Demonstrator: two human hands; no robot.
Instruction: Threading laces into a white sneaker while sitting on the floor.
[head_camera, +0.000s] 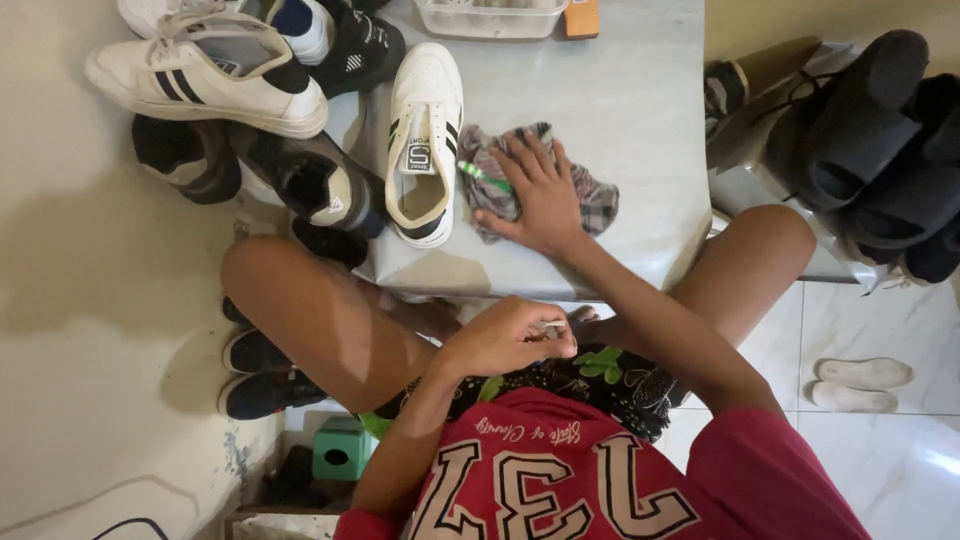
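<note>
Your right hand (540, 195): it lies flat with fingers spread on the checked cloth (590, 200), pressing it on the desk (620, 90); it is not closed around it.
Your left hand (505, 338): it is clenched near your lap, with one small pale thing pinched at the fingertips; what this thing is, you cannot tell from here.
Cloth: one piece, grey and reddish checks, crumpled, near the front edge of the desk.
Green thing (482, 176): one thin green object, lying on the cloth just beside your right fingers, touching the cloth.
Shoe on the desk: one white sneaker (425, 140) with black stripes, opening up, just left of the cloth.
Shoes at the left: one more white striped sneaker (205, 75) on top of a pile; under it several dark shoes, the count is not clear.
Container (490, 18): one clear plastic tray at the far edge of the desk.
Floor at the right: two white insoles (860, 384), side by side.
Green box (340, 448): one, low beside your left leg.
</note>
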